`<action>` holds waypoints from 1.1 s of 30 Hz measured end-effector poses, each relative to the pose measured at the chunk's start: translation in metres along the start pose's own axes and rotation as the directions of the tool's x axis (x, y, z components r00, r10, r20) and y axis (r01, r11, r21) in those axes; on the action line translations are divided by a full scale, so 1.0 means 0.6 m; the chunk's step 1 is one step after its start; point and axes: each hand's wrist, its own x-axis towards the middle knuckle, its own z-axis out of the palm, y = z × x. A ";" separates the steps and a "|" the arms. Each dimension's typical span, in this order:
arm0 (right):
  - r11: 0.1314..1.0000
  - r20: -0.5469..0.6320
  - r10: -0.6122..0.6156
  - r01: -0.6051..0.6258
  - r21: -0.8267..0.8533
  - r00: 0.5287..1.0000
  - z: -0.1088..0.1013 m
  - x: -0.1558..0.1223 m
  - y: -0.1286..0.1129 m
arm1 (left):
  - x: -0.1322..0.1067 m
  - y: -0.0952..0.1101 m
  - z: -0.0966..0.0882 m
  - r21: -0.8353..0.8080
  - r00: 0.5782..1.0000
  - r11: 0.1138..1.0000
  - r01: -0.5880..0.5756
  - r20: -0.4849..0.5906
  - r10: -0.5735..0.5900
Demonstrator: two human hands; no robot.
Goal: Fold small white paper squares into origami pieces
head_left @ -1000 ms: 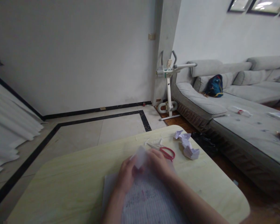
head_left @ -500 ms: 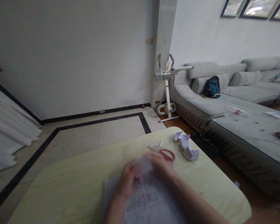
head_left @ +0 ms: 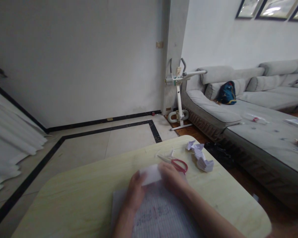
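- White paper piece (head_left: 151, 174): held between the two hands above the near part of the table (head_left: 72, 191); broad pale face toward the camera; outline soft from blur, so its folds cannot be made out.
- Left hand (head_left: 136, 189): pinches the left end of the piece, thumb over the near face; fingers behind it mostly hidden.
- Right hand (head_left: 172, 177): pinches the right end, fingers curled about it; exact finger placement cannot be told, owing to blur.
- Lined sheet (head_left: 161, 211): lies on the table beneath hands and forearms; faint dark marks and a small reddish one across its middle; wording too blurred to read.
- Scissors (head_left: 181, 161): red-handled; lie on the table just beyond the right hand, blades pointing left; handle partly screened by that hand.
- Paper scraps (head_left: 170, 153): white, thin; near the scissor blades.
- Folded paper forms (head_left: 204, 164): pale, angular; grouped in a row near the table's right edge, apart from the hands.
- Surroundings: grey sofa (head_left: 213, 115) to the right, bearing a blue backpack (head_left: 227, 93); white exercise machine (head_left: 179, 99) beside the sofa's far end; white curtain (head_left: 12, 138) at far left.
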 end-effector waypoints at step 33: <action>0.439 0.193 -0.220 0.274 -0.856 0.956 -0.005 -0.020 -0.051 | 0.019 -0.006 -0.006 -0.242 0.993 0.970 0.026 0.116 0.003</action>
